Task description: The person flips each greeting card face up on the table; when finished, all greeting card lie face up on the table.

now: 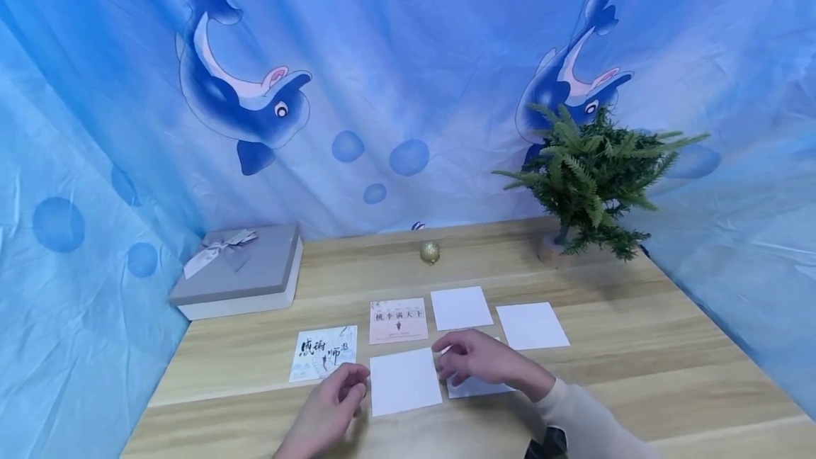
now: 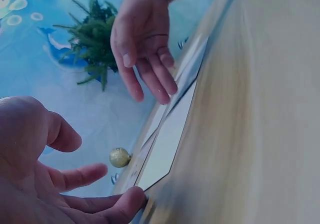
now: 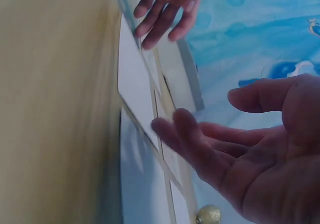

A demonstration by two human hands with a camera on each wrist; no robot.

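A blank white card (image 1: 406,382) lies on the wooden table between my two hands. My left hand (image 1: 328,406) is at its left edge, fingers loosely bent and a fingertip right at the card's corner in the left wrist view. Over the white card to the right (image 1: 481,388), partly covering it, is my right hand (image 1: 479,360). Its fingertips (image 3: 165,129) are close to the middle card's right edge, and its thumb stands apart. Neither hand grips anything. Beyond the left hand lies a card with black calligraphy (image 1: 325,354). A pink printed card (image 1: 398,321) lies behind the middle one.
Two more blank cards, one at the back (image 1: 461,308) and one farther right (image 1: 533,326), lie in the back row. A gold ball (image 1: 430,252) sits behind them. The grey-lidded gift box (image 1: 245,268) stands back left, a small artificial pine tree (image 1: 589,176) back right. A blue dolphin-print curtain (image 1: 408,91) hangs behind.
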